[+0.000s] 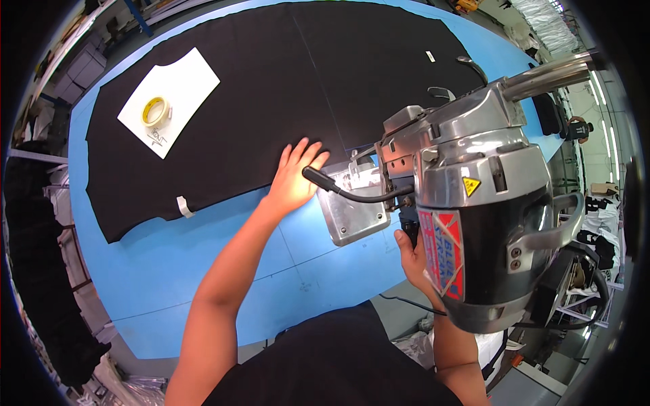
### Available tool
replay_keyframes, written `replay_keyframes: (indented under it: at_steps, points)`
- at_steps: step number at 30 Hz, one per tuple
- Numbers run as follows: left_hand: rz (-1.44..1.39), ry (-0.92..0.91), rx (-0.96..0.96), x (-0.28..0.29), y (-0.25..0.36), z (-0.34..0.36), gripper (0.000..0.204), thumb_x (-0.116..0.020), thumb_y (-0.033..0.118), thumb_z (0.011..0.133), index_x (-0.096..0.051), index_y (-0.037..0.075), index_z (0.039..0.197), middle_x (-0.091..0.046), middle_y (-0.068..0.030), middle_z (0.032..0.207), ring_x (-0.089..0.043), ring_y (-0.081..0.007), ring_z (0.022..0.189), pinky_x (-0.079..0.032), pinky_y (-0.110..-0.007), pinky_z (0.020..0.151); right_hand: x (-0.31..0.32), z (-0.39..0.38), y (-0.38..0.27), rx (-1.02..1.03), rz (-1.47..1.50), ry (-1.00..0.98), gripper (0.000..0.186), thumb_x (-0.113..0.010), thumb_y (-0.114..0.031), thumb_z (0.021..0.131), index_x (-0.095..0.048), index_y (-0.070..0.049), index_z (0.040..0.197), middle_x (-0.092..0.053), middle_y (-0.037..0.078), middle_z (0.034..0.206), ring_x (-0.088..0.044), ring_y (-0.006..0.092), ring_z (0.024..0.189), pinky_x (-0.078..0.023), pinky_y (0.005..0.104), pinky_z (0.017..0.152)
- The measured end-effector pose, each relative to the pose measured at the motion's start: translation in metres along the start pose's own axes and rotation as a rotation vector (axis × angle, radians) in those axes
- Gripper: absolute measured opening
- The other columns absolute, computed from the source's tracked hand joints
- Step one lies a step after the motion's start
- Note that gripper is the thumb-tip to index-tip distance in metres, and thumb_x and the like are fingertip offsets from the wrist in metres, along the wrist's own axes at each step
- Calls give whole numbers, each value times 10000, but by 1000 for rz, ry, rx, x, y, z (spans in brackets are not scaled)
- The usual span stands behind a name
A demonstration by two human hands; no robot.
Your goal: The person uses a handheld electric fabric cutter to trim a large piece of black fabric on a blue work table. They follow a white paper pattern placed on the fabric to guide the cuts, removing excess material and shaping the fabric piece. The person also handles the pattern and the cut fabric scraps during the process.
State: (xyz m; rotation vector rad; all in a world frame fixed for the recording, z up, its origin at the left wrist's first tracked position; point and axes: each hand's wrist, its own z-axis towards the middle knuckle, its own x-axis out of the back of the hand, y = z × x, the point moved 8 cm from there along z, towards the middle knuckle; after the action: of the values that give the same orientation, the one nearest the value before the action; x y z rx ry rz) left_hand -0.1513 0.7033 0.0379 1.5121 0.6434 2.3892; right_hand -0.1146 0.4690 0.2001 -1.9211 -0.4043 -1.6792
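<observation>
Several outstretched fingers (298, 151) of the left hand (296, 181) lie flat, grasping nothing, on the wide black fabric panel (223, 101), left of the silver-and-black metal cutting machine (494, 203). Against the machine's near-left side is the right hand (413, 262); only its thumb shows clearly, so its grip cannot be told. The panel spreads left of and beyond the machine, over the blue table (223, 271). The step looks like cutting; next likely calls for steady cloth and a guided machine.
</observation>
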Motion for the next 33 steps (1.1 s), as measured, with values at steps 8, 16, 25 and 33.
replay_keyframes:
  at_steps: [8,16,25,33]
  points:
    - [254,-269,-183,-59,-22,-1,637,-577,465,921,-412,306,1515,-391,-15,1583,-291,-326,1494,-130,-653,1188,-29,14,16,-96,214,-181,461,-637,-274,947,-546,35,1276,-618,203,1074,-611,319,990,-488,416,900]
    - [241,-323,-169,-61,-21,-1,619,-586,457,945,-409,289,1513,-365,-32,1589,-270,-335,1497,-153,-663,1179,-42,16,33,-22,376,-16,454,-616,-294,963,-546,40,1261,-618,198,1054,-603,327,966,-480,416,883]
    - [-213,146,64,-22,21,-57,184,-670,149,863,-658,14,988,-672,-154,896,-657,-328,844,-529,-412,751,-75,11,37,701,-367,322,533,-605,-356,972,-491,5,1348,-544,215,1316,-514,332,1240,-409,440,1030]
    - [-1141,-311,192,-89,247,-170,439,-742,355,898,-629,32,1174,-659,-125,1185,-607,-241,1137,-458,-385,1009,-64,48,41,232,450,-129,420,-656,-405,942,-635,-17,1102,-668,161,989,-642,318,878,-511,443,790]
